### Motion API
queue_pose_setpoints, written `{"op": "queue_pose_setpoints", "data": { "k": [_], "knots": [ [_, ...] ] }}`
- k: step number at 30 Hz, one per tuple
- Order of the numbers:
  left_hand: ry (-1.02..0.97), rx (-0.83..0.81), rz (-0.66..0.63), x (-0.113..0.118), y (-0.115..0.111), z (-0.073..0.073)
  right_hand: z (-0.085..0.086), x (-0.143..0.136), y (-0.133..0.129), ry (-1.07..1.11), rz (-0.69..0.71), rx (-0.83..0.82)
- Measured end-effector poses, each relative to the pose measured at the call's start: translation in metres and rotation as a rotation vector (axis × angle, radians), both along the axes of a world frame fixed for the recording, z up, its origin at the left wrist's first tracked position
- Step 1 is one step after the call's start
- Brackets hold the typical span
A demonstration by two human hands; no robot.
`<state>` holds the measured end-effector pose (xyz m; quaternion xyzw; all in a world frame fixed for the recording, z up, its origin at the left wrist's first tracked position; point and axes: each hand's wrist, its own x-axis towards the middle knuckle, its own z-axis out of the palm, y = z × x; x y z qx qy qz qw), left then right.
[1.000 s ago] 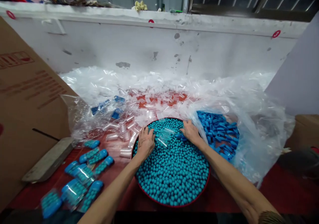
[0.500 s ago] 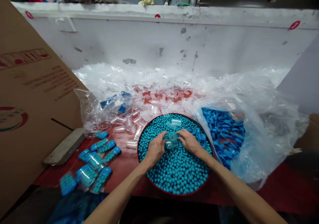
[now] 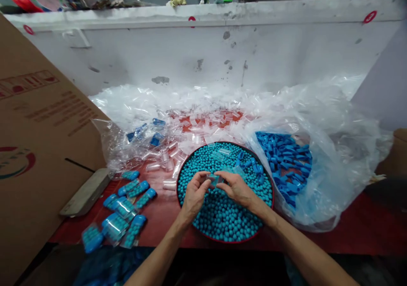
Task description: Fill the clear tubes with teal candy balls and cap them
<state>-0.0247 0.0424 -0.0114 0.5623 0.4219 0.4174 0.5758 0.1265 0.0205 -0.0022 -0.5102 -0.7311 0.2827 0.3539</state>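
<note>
Above a round tub (image 3: 272,201) full of small turquoise balls (image 3: 229,222), my two hands meet at a small clear plastic container (image 3: 213,180). My left hand (image 3: 196,191) pinches its left end between thumb and fingers. On the other end, my right hand (image 3: 237,188) has its thumb and fingers closed. The fingers cover part of the container, and I cannot tell what is inside it. Another clear container (image 3: 224,152) lies on the balls at the back of the tub. Several blue caps (image 3: 251,165) rest on the balls at the right.
Filled containers with blue caps (image 3: 125,209) lie left of the tub, near a grey block (image 3: 84,192) and a cardboard box (image 3: 41,107). Loose clear containers (image 3: 190,139) spread behind. At right, a plastic bag (image 3: 324,184) holds many blue caps (image 3: 286,163). A white wall (image 3: 178,52) stands behind.
My hands have drawn closer together over the tub, and the clear container between them has been raised off the balls and turned. The whole view has shifted slightly.
</note>
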Motion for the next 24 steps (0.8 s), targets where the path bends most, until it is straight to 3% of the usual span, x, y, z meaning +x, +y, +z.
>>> {"op": "queue_pose_setpoints", "data": {
  "k": [3, 6, 10, 13, 18, 21, 24],
  "knots": [
    [0.021, -0.017, 0.032, -0.001, -0.011, 0.002, 0.002, -0.001, -0.018, 0.102, -0.031, -0.128],
    [0.225, 0.121, 0.037, -0.006, -0.026, 0.002, -0.002, -0.003, -0.036, 0.084, -0.086, -0.139],
    [0.718, 0.456, -0.196, -0.016, -0.039, 0.001, -0.015, -0.002, -0.051, -0.126, 0.004, -0.057],
    [0.903, 0.51, -0.347, -0.018, -0.041, -0.002, -0.024, 0.004, -0.055, -0.175, 0.107, -0.051],
    [0.92, 0.493, -0.438, -0.015, -0.04, -0.008, -0.018, 0.018, -0.041, -0.124, 0.2, -0.112],
    [0.901, 0.433, -0.35, -0.015, -0.037, -0.009, -0.006, 0.017, -0.02, -0.259, 0.053, -0.02],
    [0.682, 0.293, -0.283, -0.016, -0.03, -0.009, -0.002, 0.011, 0.002, -0.491, -0.05, 0.017]
  ]
}}
